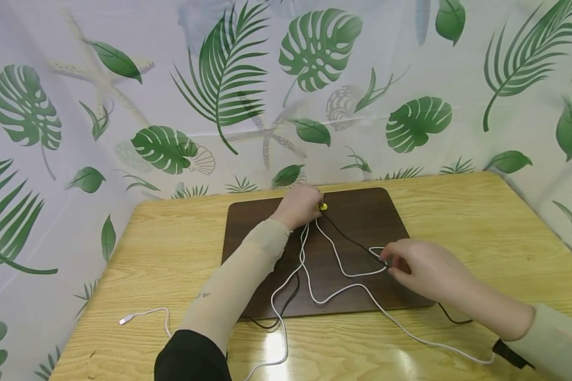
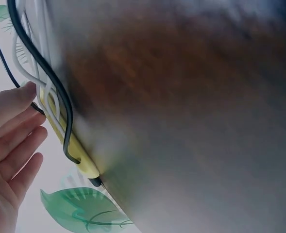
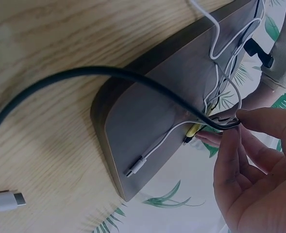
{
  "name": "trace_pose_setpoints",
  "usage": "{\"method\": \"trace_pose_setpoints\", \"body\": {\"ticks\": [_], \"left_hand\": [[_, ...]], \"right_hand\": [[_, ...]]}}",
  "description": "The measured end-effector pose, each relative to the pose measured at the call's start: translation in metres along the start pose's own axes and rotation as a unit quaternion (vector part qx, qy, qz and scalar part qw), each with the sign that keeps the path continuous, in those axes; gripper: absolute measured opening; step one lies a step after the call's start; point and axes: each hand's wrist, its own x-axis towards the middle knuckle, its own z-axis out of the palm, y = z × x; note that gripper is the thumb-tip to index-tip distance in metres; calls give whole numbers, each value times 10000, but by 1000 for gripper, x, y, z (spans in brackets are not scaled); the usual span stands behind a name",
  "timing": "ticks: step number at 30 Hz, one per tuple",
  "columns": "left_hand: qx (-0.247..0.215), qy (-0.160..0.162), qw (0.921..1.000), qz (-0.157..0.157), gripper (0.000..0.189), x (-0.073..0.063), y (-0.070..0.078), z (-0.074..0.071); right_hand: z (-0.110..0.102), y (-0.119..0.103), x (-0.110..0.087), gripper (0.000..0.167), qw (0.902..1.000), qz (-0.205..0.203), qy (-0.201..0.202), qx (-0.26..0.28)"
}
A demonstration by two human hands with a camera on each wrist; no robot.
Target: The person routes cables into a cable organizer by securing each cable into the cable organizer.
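A dark brown board (image 1: 362, 209) lies on the table, and a yellow cable holder (image 2: 87, 165) sits at its far edge. White cables and a black cable (image 1: 345, 233) run through the holder. My left hand (image 1: 301, 203) is beside the holder, with the black cable between its thumb and fingers in the left wrist view. Near the board's right side, my right hand (image 1: 421, 267) pinches the same black cable between thumb and fingertips. A white cable (image 3: 240, 94) also meets those fingertips; I cannot tell whether it is gripped. One white plug (image 3: 138, 166) rests over the board's corner.
White cables (image 1: 314, 296) trail across the board and over its near edge onto the wooden table (image 1: 171, 254). At the left of the table lies a white USB plug (image 1: 126, 319); another white plug (image 3: 7, 200) is on the right. A leaf-patterned cloth (image 1: 248, 106) hangs behind.
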Motion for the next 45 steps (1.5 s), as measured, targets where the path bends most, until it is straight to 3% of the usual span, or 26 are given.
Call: {"method": "trace_pose_setpoints", "body": {"ticks": [16, 27, 38, 45], "left_hand": [[-106, 20, 9999, -43, 14, 0, 1, 0], [-369, 88, 9985, -391, 10, 3, 0, 1], [12, 97, 9998, -155, 10, 3, 2, 0], [-104, -245, 9996, 55, 11, 4, 1, -9]], "right_hand": [[0, 4, -2, 17, 9999, 124, -64, 72], [1, 4, -3, 16, 9998, 141, -68, 99], [3, 3, -3, 16, 10000, 35, -66, 59], [3, 2, -4, 17, 9999, 39, -81, 50]]}}
